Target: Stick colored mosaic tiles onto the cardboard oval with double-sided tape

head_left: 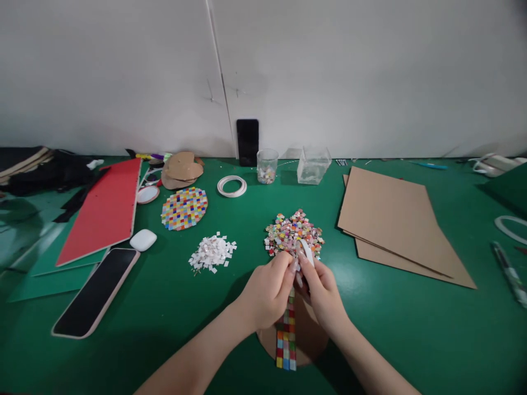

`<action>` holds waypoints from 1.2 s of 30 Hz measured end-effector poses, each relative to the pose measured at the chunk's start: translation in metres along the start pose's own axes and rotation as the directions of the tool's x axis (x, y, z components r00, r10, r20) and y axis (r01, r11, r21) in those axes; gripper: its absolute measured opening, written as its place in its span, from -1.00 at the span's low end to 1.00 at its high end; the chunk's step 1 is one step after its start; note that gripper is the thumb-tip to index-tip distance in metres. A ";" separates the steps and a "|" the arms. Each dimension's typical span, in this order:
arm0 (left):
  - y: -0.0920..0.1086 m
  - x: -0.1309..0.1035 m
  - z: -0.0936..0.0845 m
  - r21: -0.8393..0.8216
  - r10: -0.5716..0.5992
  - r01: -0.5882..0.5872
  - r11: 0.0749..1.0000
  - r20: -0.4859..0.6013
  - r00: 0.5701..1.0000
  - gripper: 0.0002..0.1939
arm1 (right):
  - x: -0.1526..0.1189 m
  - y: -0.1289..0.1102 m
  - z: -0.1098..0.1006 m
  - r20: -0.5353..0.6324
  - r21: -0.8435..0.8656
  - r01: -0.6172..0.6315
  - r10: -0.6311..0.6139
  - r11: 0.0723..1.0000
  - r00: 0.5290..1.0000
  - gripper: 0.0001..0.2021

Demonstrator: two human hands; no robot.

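My left hand (269, 285) and my right hand (323, 285) meet fingertip to fingertip over a round piece of cardboard (310, 343). Between the thumb and fingers of my right hand, a narrow white strip (307, 251) curls upward. My left hand is pinched closed beside it; what its fingers hold is too small to make out. On the cardboard lies a band of coloured square tiles (286, 343), partly covered by my left hand. Just beyond my fingertips is a pile of mixed coloured tiles (293, 233). A pile of white tiles (212, 252) lies to the left.
A tile-covered disc (184, 208), cardboard pieces (183, 169) and a white ring-shaped roll (231, 186) lie at back left. A glass (267, 167) and clear box (313, 165) stand behind. Cardboard sheets (387, 206) lie right; a phone (96, 293) and red board (102, 211) left.
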State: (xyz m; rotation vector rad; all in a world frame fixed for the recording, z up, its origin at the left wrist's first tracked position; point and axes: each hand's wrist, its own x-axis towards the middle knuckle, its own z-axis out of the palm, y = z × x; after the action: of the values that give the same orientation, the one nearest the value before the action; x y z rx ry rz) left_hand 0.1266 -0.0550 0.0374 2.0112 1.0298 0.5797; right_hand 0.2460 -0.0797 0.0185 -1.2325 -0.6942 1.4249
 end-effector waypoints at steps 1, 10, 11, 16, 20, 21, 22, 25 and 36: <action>0.000 0.000 0.000 -0.008 -0.001 0.001 1.000 0.001 1.000 -0.81 | 0.000 0.000 0.000 -0.005 -0.004 -0.001 0.001 1.000 1.000 -0.57; 0.000 0.000 0.001 -0.030 0.004 -0.004 1.000 -0.002 1.000 -0.81 | 0.001 -0.002 0.002 -0.007 -0.013 -0.006 0.006 1.000 1.000 -0.54; 0.000 0.000 0.001 -0.024 0.004 -0.004 1.000 -0.003 1.000 -0.82 | 0.001 -0.002 0.002 -0.005 -0.015 -0.004 0.004 1.000 1.000 -0.54; 0.000 -0.001 0.001 0.005 0.002 -0.002 1.000 -0.001 1.000 -0.82 | 0.001 0.000 0.000 0.002 -0.016 0.007 -0.007 1.000 1.000 -0.56; 0.001 0.000 0.001 0.023 0.005 -0.006 1.000 0.005 1.000 -0.82 | 0.001 0.001 0.000 0.007 0.014 -0.009 0.009 1.000 1.000 -0.58; 0.001 0.000 0.001 0.029 0.007 -0.007 1.000 0.003 1.000 -0.82 | 0.001 0.001 0.000 0.008 0.019 -0.010 0.009 1.000 1.000 -0.59; 0.001 0.000 0.001 0.034 0.009 -0.009 0.999 0.001 1.000 -0.82 | 0.001 0.001 0.000 0.008 0.022 -0.007 0.007 1.000 1.000 -0.59; 0.001 0.000 0.001 0.046 0.011 -0.010 0.999 -0.005 1.000 -0.82 | 0.001 0.000 0.000 0.000 0.015 -0.004 0.004 1.000 1.000 -0.59; 0.003 0.001 0.000 -0.015 0.017 -0.017 1.000 -0.011 1.000 -0.81 | 0.001 -0.002 0.001 -0.024 -0.014 0.006 -0.006 1.000 1.000 -0.55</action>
State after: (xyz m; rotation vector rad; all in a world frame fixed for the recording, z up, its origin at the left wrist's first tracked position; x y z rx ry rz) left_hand 0.1285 -0.0555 0.0396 2.0072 1.0124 0.6062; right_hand 0.2459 -0.0779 0.0199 -1.2556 -0.6922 1.4001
